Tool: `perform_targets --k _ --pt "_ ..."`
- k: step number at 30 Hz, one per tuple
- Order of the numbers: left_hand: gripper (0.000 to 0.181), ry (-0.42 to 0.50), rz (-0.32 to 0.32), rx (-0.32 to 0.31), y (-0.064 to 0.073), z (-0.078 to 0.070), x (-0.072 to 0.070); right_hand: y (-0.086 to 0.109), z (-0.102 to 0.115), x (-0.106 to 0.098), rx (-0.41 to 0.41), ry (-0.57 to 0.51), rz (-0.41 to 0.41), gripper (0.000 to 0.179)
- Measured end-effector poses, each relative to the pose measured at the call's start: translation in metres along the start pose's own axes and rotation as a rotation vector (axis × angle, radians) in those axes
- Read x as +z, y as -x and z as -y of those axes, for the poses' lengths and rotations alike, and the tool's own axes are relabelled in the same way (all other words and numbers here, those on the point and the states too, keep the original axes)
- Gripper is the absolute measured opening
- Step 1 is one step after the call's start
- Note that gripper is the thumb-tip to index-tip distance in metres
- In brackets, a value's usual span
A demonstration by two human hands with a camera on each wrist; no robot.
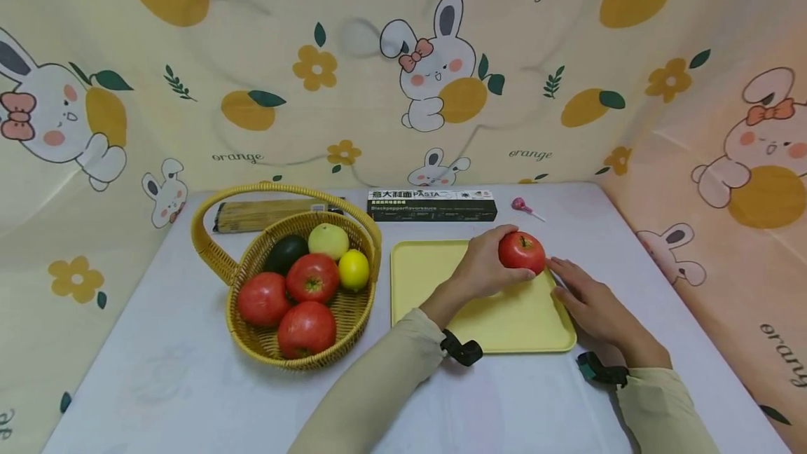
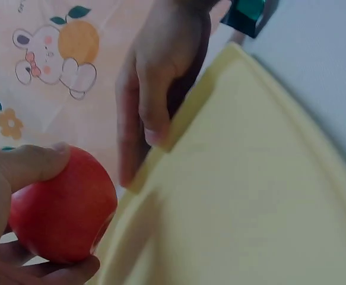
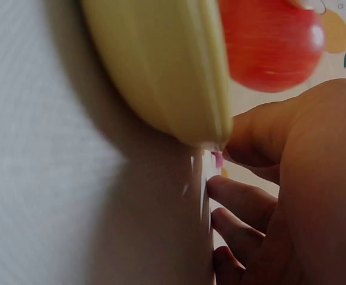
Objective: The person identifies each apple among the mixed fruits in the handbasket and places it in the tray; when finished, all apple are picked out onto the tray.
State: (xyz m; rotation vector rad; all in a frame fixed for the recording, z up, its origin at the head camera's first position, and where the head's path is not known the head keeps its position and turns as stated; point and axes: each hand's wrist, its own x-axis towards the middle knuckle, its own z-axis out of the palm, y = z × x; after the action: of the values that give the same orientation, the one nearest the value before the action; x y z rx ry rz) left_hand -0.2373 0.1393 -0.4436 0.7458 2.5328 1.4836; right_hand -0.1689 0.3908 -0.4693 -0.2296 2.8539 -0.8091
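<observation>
A red apple (image 1: 522,253) is gripped in my left hand (image 1: 484,266), thumb on one side and fingers on the other. It hangs over the right back part of a yellow rectangular tray (image 1: 419,293). In the left wrist view the apple (image 2: 66,205) is clear of the tray surface. My right hand (image 1: 592,303) lies along the tray's right edge, fingers stretched forward. Its thumb touches the rim in the right wrist view, where the tray (image 3: 161,65) partly hides the apple (image 3: 273,47). The other right fingers (image 3: 244,202) rest beside the tray at the tabletop.
Left of the tray stands a wicker basket (image 1: 236,331) with a tall handle, holding several red apples (image 1: 307,330), a dark green fruit (image 1: 286,254), a pale green fruit (image 1: 328,241) and a lemon (image 1: 354,270). Behind are a spaghetti pack (image 1: 265,216), a pasta box (image 1: 431,207) and a lollipop (image 1: 519,204).
</observation>
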Motion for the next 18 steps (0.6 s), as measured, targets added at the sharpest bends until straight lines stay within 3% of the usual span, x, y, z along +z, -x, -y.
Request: perform_targets --k 6,12,18 --pt "0.081 -0.003 -0.004 -0.067 -0.002 0.012 0.006 -0.001 0.000 0.000 -0.007 0.009 -0.002 0.068" --pt "0.086 -0.100 0.065 -0.063 0.000 0.014 0.007 -0.001 0.001 0.001 -0.005 0.016 0.001 0.069" --pt "0.087 -0.136 0.067 -0.048 -0.001 0.014 0.010 0.000 0.003 0.001 0.008 0.028 0.001 0.069"
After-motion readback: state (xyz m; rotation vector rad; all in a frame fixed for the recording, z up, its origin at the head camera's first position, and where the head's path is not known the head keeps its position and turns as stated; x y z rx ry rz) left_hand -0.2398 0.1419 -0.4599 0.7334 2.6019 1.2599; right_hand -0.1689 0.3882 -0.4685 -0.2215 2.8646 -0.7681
